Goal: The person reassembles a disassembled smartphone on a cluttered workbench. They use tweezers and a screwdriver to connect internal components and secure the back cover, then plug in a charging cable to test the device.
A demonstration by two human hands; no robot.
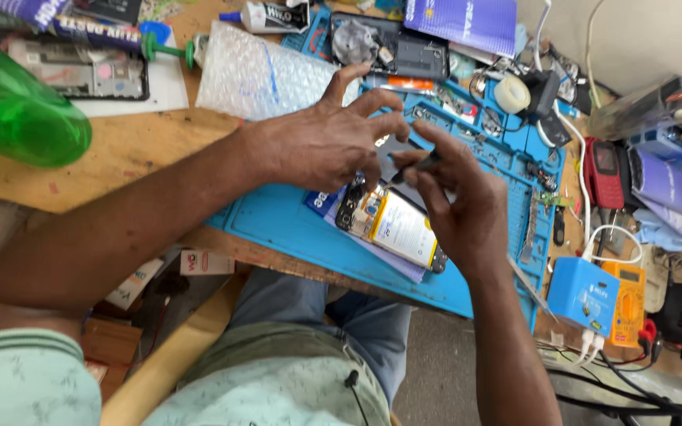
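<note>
The right hand (455,209) pinches a thin dark tool (420,164) between thumb and forefinger, its tip hidden where the two hands meet. The left hand (325,142) has its fingers spread and curled downward, fingertips pressing on the upper end of one opened phone (395,229); whether it grips the phone's edge or only steadies it I cannot tell. The phone lies back-off, its pale battery showing, on the blue work mat (278,225), with its top end covered by both hands (only the lower two-thirds can be read).

From the phone outward: at 12 o'clock a second gutted dark phone frame (404,49) sits on the mat, partly behind the fingers. At 10 o'clock lies one sheet of bubble wrap (258,75), and further that way one more phone frame (80,72) rests on a white card. At 9 o'clock a green plastic bottle (17,110) is blurred and cut off by the edge. At 1 o'clock stands one roll of tape (511,93). At 3 o'clock lies one red keypad phone (603,172). At 4 o'clock sit one blue box (583,296) with white plugs and one orange multimeter (630,300), its lower part lost among cables. The small parts in the mat's compartments are too tiny to count.
</note>
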